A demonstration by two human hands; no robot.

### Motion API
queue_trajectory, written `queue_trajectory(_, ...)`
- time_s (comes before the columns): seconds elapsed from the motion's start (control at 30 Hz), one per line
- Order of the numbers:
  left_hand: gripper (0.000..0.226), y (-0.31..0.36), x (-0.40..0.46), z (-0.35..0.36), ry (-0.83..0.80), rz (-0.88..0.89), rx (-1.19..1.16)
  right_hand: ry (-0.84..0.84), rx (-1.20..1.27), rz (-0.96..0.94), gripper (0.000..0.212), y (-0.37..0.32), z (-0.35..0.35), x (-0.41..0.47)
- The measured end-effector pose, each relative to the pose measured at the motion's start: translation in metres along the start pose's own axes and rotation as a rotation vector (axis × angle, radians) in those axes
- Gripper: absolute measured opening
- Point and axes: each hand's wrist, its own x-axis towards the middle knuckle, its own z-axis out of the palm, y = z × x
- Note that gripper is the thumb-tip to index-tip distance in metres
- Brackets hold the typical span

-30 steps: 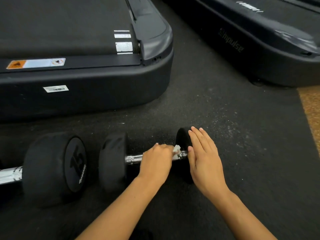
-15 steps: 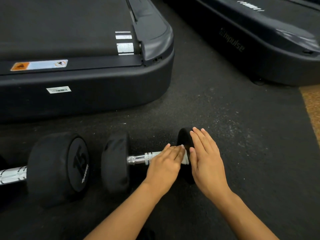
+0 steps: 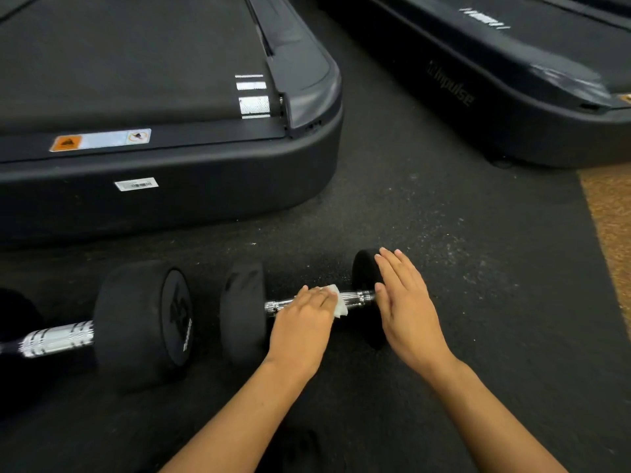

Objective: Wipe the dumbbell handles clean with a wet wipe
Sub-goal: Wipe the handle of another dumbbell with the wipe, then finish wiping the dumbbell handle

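A small dumbbell (image 3: 304, 305) lies on the black floor (image 3: 478, 268), close in front of a big treadmill (image 3: 170, 172). The left hand (image 3: 302, 324) lies over the shiny handle (image 3: 355, 298) and presses a white wet wipe (image 3: 338, 302) on it, fingers bent over the wipe, so its grip is on the wipe. The right hand (image 3: 406, 302) is flat with straight fingers (a wide, loose grip) and rests on the dumbbell's right end (image 3: 363, 271). A bigger dumbbell (image 3: 143, 322) lies just beside it on the left. Another treadmill (image 3: 495, 80) is farther back on the right
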Motion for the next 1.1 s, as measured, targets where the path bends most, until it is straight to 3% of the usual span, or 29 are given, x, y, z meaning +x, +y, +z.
queue_trajectory(0.07, 0.050, 0.003, -0.006, -0.009, 0.025, 0.030, -0.041, -0.017, 0.050, 0.005, 0.042, -0.004, -0.007, -0.004)
queue_trajectory(0.23, 0.052, 0.007, -0.022, -0.042, -0.006, -0.005, -0.108, -0.106, 0.115, -0.195, 0.041, -0.036, -0.022, -0.026)
queue_trajectory(0.4, 0.044, 0.008, -0.050, -0.083, -0.080, -0.015, -0.274, -0.091, 0.418, 0.004, 0.037, -0.076, -0.028, -0.054)
queue_trajectory(0.53, 0.054, 0.009, -0.089, -0.126, -0.160, -0.042, -0.299, -0.177, 0.555, 0.059, 0.020, -0.114, -0.043, -0.082)
queue_trajectory(0.67, 0.055, 0.020, -0.120, -0.174, -0.219, -0.119, -0.329, -0.268, 0.673, 0.193, 0.020, -0.159, -0.077, -0.100)
queue_trajectory(0.8, 0.061, 0.039, -0.139, -0.241, -0.253, -0.210, -0.360, -0.226, 0.585, 0.245, 0.021, -0.206, -0.131, -0.112)
queue_trajectory(0.9, 0.069, 0.051, -0.148, -0.299, -0.303, -0.281, -0.301, -0.196, 0.478, 0.287, 0.035, -0.237, -0.174, -0.112)
queue_trajectory(1.1, 0.078, 0.071, -0.168, -0.411, -0.322, -0.404, -0.247, -0.302, 0.384, 0.318, 0.049, -0.313, -0.252, -0.094)
